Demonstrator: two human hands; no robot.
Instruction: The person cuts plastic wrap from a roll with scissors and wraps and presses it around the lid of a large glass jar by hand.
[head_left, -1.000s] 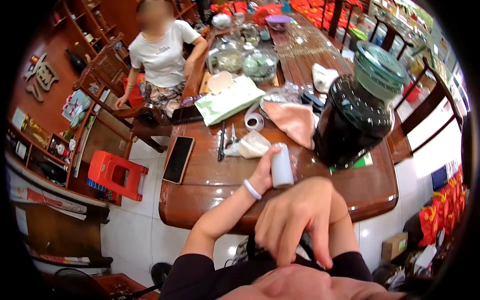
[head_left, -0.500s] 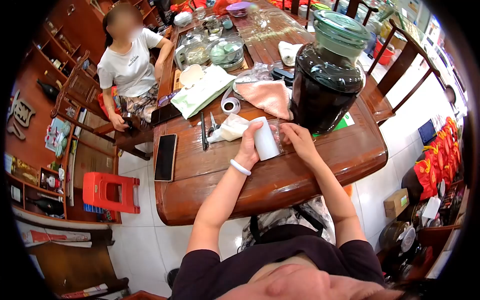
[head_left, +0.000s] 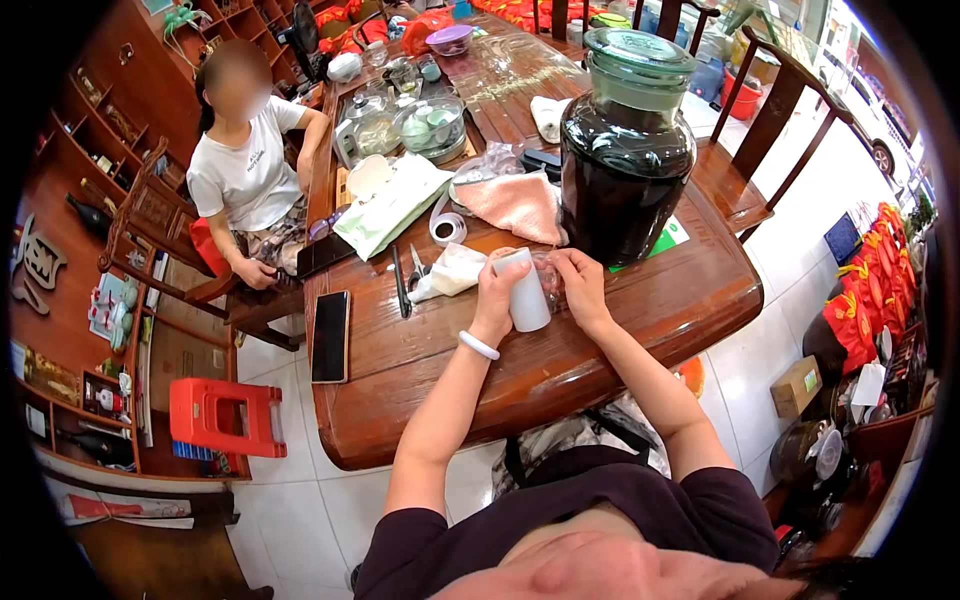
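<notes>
My left hand (head_left: 492, 300), a white bangle at its wrist, is wrapped round a white roll of plastic film (head_left: 530, 300) that tilts above the table. My right hand (head_left: 583, 285) is beside the roll, thumb and fingers pinched on a strip of thin clear film (head_left: 549, 277) coming from it. Left of the roll lies a crumpled white cloth or wipe (head_left: 452, 272), with scissors (head_left: 418, 265) partly under it and a black slim tool (head_left: 401, 282) alongside. Just beyond my right hand stands a big glass jar (head_left: 628, 165) of dark liquid with a greenish glass lid.
On the wooden table (head_left: 420, 370) are a phone (head_left: 331, 337), a ribbon roll (head_left: 447, 229), a pink cloth (head_left: 515, 205), a pale green packet (head_left: 393, 207) and a glass tea set (head_left: 430, 128). A person (head_left: 245, 165) sits at the left. A red stool (head_left: 228, 415) stands on the floor.
The view has shifted, so the jar and table items appear further left. The roll stays in my left hand, and my right hand keeps its pinch beside it.
</notes>
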